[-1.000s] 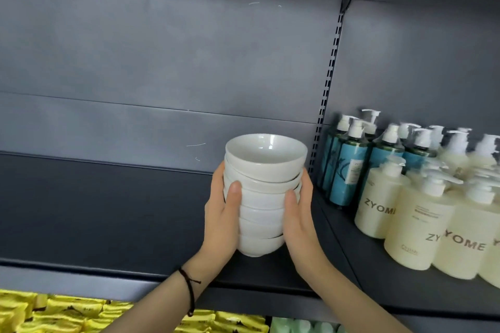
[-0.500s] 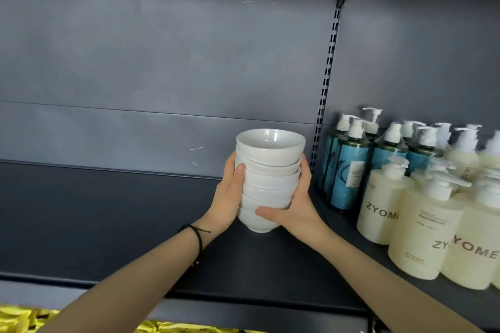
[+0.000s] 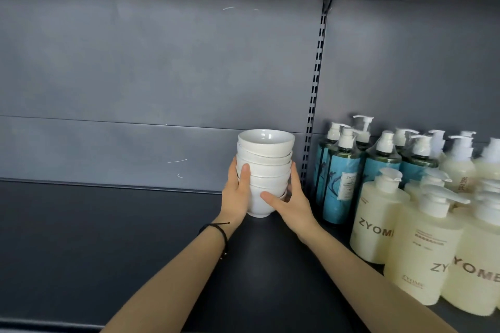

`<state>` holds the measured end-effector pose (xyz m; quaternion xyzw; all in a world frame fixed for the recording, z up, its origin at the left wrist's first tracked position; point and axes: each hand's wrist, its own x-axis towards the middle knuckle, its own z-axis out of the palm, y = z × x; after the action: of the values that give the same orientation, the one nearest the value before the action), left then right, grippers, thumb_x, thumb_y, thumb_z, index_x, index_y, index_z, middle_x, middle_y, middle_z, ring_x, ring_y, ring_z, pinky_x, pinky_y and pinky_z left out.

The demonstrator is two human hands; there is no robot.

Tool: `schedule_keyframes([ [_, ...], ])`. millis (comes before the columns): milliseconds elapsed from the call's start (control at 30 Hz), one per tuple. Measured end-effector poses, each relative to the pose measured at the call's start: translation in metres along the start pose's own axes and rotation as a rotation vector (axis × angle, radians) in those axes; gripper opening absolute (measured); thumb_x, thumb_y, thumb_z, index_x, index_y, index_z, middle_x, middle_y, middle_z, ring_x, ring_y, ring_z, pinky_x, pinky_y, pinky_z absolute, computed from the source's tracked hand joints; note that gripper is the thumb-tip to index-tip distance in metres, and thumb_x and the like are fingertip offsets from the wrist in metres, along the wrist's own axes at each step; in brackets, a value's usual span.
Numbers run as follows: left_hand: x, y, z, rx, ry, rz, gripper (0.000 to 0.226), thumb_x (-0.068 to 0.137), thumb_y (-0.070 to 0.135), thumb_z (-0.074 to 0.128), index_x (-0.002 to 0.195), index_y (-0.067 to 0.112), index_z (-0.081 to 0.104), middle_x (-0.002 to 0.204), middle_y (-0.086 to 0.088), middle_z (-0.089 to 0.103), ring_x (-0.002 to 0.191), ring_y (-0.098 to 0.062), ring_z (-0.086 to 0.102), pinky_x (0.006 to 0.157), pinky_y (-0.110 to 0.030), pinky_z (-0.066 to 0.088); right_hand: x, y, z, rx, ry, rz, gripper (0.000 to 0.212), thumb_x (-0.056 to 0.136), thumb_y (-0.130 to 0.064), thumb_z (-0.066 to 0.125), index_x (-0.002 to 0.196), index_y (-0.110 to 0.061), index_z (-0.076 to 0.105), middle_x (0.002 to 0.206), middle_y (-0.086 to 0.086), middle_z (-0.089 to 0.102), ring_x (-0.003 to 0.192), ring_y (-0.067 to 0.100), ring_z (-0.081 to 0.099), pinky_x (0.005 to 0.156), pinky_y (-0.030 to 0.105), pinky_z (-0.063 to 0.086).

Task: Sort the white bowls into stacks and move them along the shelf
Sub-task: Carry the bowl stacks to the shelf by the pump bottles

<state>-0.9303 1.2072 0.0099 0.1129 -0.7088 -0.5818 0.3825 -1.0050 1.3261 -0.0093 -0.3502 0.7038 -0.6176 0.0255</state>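
— Which step now?

— Probably the setting down; stack of white bowls (image 3: 263,170) held upright near the back of the shelf (image 3: 108,238), just left of the slotted upright (image 3: 313,105), close beside the blue bottles (image 3: 341,178) but apart from them.

— Already standing on the shelf?

— Cannot tell for sure; foot of the lowest bowl seen very low, seemingly at the shelf surface, yet partly hidden by the palms.

— And the grip?

— Gripping from both sides; left hand (image 3: 236,194) curled round the left wall, thumb flat on the front; right hand (image 3: 290,203) wrapped round the right wall, thumb laid across the lower bowls.

— Next move, then?

— Likely to lower fully, then loosen both hands together and draw them straight back; better not to open one side first, with the upper bowls sitting a little crooked; could tip toward the freed side.

— Anything else to mind?

— Keep the right elbow away from the cream pump bottles (image 3: 378,213); if going further along, carry leftward rather than toward the bottles.
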Motion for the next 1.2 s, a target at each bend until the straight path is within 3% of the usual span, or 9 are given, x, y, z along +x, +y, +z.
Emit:
schedule_keyframes([
  [133,0.003,0.0,0.008,0.012,0.038,-0.003,0.036,0.101,0.043,0.033,0.131,0.026,0.042,0.113,0.015,0.053,0.092,0.005,0.052,0.066,0.001,0.037,0.006,0.004,-0.002,-0.006,-0.009,0.024,0.108,0.076,-0.042,0.079,0.156,-0.036,0.007,0.152,-0.012,0.041,0.136,0.01,0.043,0.115,0.04,0.037],
  [367,0.009,-0.008,0.013,0.056,0.046,-0.026,0.039,0.1,0.043,0.034,0.126,0.015,0.043,0.118,0.001,0.057,0.103,-0.013,0.055,0.062,-0.005,0.042,0.009,0.009,-0.001,-0.059,-0.033,0.045,0.099,0.084,-0.042,0.072,0.156,-0.032,0.005,0.153,-0.007,0.04,0.136,0.014,0.043,0.114,0.042,0.038],
  [433,0.008,-0.008,0.007,0.071,-0.006,-0.041,0.049,0.099,0.049,0.034,0.132,0.014,0.04,0.124,-0.001,0.056,0.11,-0.017,0.055,0.071,-0.007,0.042,0.005,0.003,0.0,-0.108,-0.015,0.052,0.092,0.086,-0.039,0.071,0.156,-0.029,0.012,0.148,-0.009,0.044,0.132,0.013,0.047,0.112,0.037,0.04],
  [533,0.002,-0.007,-0.011,0.144,-0.064,-0.102,0.08,0.092,0.066,0.034,0.15,0.012,0.022,0.149,-0.009,0.039,0.134,-0.026,0.041,0.107,-0.033,0.037,-0.009,-0.011,0.003,-0.185,0.12,0.1,0.065,0.086,-0.032,0.073,0.14,-0.022,0.039,0.127,-0.004,0.057,0.114,0.013,0.055,0.097,0.029,0.045],
  [600,-0.003,-0.01,-0.031,0.258,-0.029,-0.134,0.075,0.096,0.057,0.039,0.152,0.012,0.018,0.153,-0.011,0.033,0.139,-0.027,0.034,0.111,-0.038,0.029,-0.021,-0.02,0.007,-0.315,0.241,0.123,0.041,0.086,-0.034,0.072,0.116,-0.02,0.048,0.107,0.003,0.064,0.099,0.019,0.06,0.085,0.034,0.05],
  [667,-0.008,-0.009,-0.06,0.417,0.011,-0.116,0.06,0.098,0.048,0.042,0.146,0.013,0.033,0.143,-0.012,0.045,0.128,-0.027,0.046,0.104,-0.038,0.037,-0.034,-0.031,0.018,-0.433,0.271,0.096,0.027,0.089,-0.035,0.069,0.1,-0.019,0.05,0.089,0.0,0.063,0.088,0.021,0.063,0.077,0.037,0.052],
  [800,-0.023,0.003,-0.135,1.008,-0.07,0.075,0.032,0.096,0.038,0.045,0.117,0.018,0.058,0.114,-0.004,0.064,0.106,-0.025,0.059,0.089,-0.035,0.044,-0.052,-0.059,0.062,-0.587,0.063,-0.041,0.018,0.092,-0.036,0.063,0.091,-0.018,0.057,0.083,-0.002,0.065,0.08,0.019,0.063,0.074,0.036,0.053],
  [1000,-0.072,0.021,-0.29,1.615,-0.084,0.415,0.031,0.071,0.039,0.044,0.075,0.019,0.068,0.072,-0.001,0.067,0.071,-0.025,0.064,0.067,-0.036,0.046,-0.069,-0.109,0.186,-0.997,-0.389,-0.342,0.042,0.094,-0.045,0.053,0.131,-0.024,0.053,0.135,-0.005,0.054,0.127,0.018,0.048,0.104,0.035,0.039],
  [1200,-0.14,0.052,-0.468,1.842,0.055,0.234,0.052,0.073,0.047,0.046,0.106,0.018,0.073,0.103,-0.01,0.072,0.094,-0.031,0.066,0.089,-0.049,0.048,-0.109,-0.166,0.34,-0.961,-0.498,-0.567,0.056,0.098,-0.048,0.045,0.149,-0.029,0.034,0.159,-0.002,0.028,0.147,0.02,0.023,0.12,0.041,0.017],
])
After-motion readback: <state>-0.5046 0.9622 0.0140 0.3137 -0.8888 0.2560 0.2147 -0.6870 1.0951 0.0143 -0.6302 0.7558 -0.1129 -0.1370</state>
